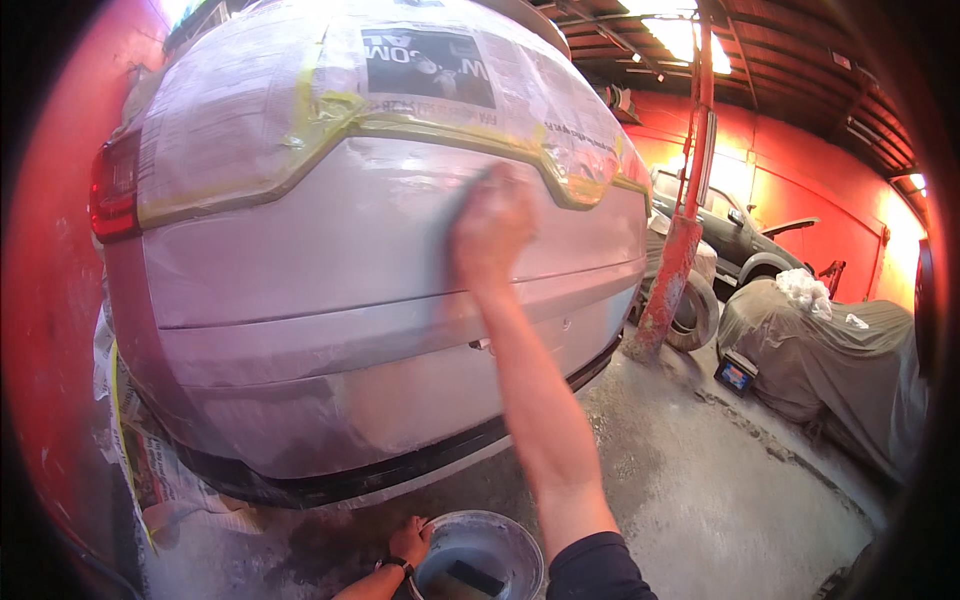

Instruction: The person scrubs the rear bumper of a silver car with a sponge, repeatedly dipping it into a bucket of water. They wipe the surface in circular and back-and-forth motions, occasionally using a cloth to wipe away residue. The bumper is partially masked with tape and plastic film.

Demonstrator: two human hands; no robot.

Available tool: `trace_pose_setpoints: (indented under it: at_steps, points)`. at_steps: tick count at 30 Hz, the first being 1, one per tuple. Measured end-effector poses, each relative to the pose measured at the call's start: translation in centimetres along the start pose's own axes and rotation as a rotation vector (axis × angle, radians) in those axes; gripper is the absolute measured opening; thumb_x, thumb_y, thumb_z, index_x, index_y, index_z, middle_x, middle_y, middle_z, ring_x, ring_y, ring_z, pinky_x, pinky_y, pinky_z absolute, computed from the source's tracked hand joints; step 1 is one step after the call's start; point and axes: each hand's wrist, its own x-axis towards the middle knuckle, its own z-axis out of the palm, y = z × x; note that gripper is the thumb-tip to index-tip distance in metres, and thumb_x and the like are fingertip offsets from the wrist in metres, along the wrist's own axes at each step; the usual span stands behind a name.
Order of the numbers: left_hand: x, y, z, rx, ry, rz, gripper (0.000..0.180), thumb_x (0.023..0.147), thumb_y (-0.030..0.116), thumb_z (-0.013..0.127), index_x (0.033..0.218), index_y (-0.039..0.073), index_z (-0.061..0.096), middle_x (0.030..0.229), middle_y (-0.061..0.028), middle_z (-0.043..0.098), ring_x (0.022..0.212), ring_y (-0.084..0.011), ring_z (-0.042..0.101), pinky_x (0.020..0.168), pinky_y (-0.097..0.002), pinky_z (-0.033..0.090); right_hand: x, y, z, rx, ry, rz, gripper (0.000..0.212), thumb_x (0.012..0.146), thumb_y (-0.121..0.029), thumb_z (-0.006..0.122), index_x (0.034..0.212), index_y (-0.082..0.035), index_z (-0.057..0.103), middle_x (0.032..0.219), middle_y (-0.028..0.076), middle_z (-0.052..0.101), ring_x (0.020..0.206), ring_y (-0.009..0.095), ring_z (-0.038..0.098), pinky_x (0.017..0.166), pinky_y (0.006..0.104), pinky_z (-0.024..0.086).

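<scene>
My right hand (495,222) presses against the pale primed rear panel (300,250) of a car, just below a taped edge. Its fingers look curled together and slightly blurred; whatever lies under them is hidden. Low in the view, my left hand (410,540) grips the rim of a round metal-looking basin (530,540). Inside the basin lies a dark flat block (475,577). Newspaper masking (230,120) covers the upper part of the car, bordered by yellow-green masking tape (440,132). A red tail light (116,187) shows at the left.
A red-painted post (672,270) stands right of the car, with a tyre (695,312) behind it. Farther right are a covered bulky shape (800,345), a battery (736,371) and a dark vehicle (735,235). Newspaper sheets (170,475) lie on the floor at left.
</scene>
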Motion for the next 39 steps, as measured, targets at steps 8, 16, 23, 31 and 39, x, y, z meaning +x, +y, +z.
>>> trace_pose_setpoints:
  at_steps: [8,16,23,31,39]
  points:
    - [0.4,-0.5,0.5,0.012,0.035,0.018,0.044,0.099,0.045,0.069,0.123,0.009,0.059,0.111,-0.0122,0.077,0.096,-0.0416,0.072,0.081,-0.0529,0.058,0.7,5.3,-1.0,-0.044,-0.024,-0.052,0.043,0.106,-0.024,0.054,0.141,0.0,0.061,0.139,0.015,0.06,0.133,0.035,0.053,0.113,0.0615,0.033]
    - [-0.1,1.4,-0.9,0.006,0.123,0.088,0.047,0.097,0.05,0.069,0.12,0.009,0.062,0.11,-0.0157,0.077,0.099,-0.0442,0.072,0.085,-0.0544,0.057,1.0,4.3,-0.4,0.022,0.046,0.099,0.037,0.107,-0.021,0.053,0.134,-0.001,0.067,0.134,0.016,0.064,0.128,0.037,0.057,0.109,0.0528,0.04]
    - [0.4,1.1,-0.4,-0.12,0.127,-0.116,0.046,0.1,0.052,0.065,0.111,0.007,0.067,0.104,-0.0181,0.074,0.099,-0.0431,0.069,0.088,-0.052,0.054,-3.7,12.1,-4.2,-0.027,-0.143,0.396,0.033,0.108,-0.025,0.054,0.131,-0.007,0.069,0.138,0.012,0.061,0.134,0.032,0.054,0.113,0.0722,0.03]
    - [-4.6,6.6,-7.0,-0.121,0.237,0.189,0.026,0.097,0.029,0.077,0.102,0.004,0.071,0.089,-0.0162,0.068,0.086,-0.0349,0.067,0.077,-0.0449,0.052,-21.7,11.0,-20.3,0.301,0.088,0.849,0.037,0.113,-0.019,0.047,0.134,0.004,0.067,0.126,0.015,0.068,0.118,0.025,0.064,0.105,0.0365,0.048]
    - [-1.6,22.7,-28.0,0.253,0.354,0.933,0.02,0.086,0.001,0.072,0.104,0.01,0.075,0.095,-0.0096,0.076,0.088,-0.0277,0.067,0.081,-0.0401,0.055,-32.9,12.0,-23.7,0.329,0.252,1.301,0.035,0.113,-0.018,0.048,0.129,0.004,0.07,0.12,0.015,0.072,0.106,0.024,0.068,0.097,0.0357,0.051]
